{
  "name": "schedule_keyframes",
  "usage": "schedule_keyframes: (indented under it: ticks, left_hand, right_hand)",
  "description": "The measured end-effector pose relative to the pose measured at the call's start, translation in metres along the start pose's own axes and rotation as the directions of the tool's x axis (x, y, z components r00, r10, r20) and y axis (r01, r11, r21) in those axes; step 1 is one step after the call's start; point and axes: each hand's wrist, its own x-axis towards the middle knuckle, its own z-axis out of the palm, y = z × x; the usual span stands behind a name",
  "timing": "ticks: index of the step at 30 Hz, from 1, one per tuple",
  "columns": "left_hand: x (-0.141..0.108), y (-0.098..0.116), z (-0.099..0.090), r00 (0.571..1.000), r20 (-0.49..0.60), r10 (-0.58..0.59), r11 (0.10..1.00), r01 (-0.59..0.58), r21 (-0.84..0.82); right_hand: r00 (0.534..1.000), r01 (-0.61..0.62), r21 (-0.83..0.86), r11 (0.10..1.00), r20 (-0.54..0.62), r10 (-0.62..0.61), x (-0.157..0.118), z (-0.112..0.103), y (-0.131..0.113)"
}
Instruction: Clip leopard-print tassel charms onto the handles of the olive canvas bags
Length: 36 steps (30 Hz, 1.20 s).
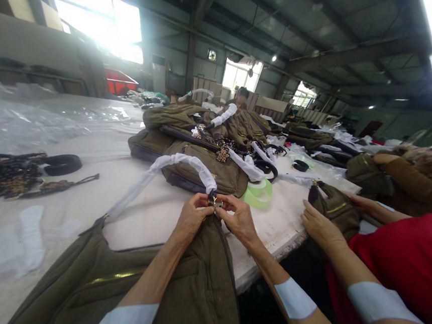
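Observation:
An olive-green handbag (138, 276) with gold zippers lies at the near edge of the table. Its strap (178, 161), wrapped in white paper, arches up from the bag's left corner to its right one. At that right end, my left hand (193, 211) and my right hand (238, 218) meet, fingertips pinched round a small gold metal clasp (215, 202). The fingers partly cover the clasp, so whether it is hooked or loose cannot be made out. My forearms cross over the bag.
Beyond my hands is a pile of olive bags (202, 150). A green tape roll (259, 192) sits beside it. Dark leopard-patterned straps (14, 172) and clear plastic (46, 112) lie left. At right, a co-worker in a red top (405, 249) handles another olive bag (335, 207).

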Motion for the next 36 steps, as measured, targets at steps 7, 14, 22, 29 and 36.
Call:
schedule_keyframes:
  ticks: [7,14,22,29,36]
  left_hand:
    - [0.0,0.003,-0.001,1.0,0.008,0.005,0.999,-0.004,-0.032]
    - [-0.001,0.004,-0.001,1.0,0.002,-0.015,0.999,0.015,-0.04]
    - [-0.005,0.013,0.0,0.997,0.024,-0.079,0.987,0.082,-0.142]
    - [-0.006,0.019,-0.001,0.985,0.079,-0.152,0.948,0.168,-0.269]
    - [-0.006,0.019,-0.001,0.986,0.075,-0.15,0.963,0.163,-0.214]
  right_hand:
    - [0.995,0.091,-0.043,0.995,-0.029,-0.092,-0.001,0.002,-0.002]
    - [0.998,0.042,-0.011,0.999,-0.052,-0.042,0.002,0.004,0.005]
    - [0.998,0.02,-0.043,0.999,-0.052,-0.022,-0.002,0.008,0.007]
    - [0.995,0.076,-0.127,0.989,-0.054,-0.083,-0.002,0.006,0.006]
    - [0.994,0.1,-0.161,0.982,-0.024,-0.105,0.002,-0.001,0.004]
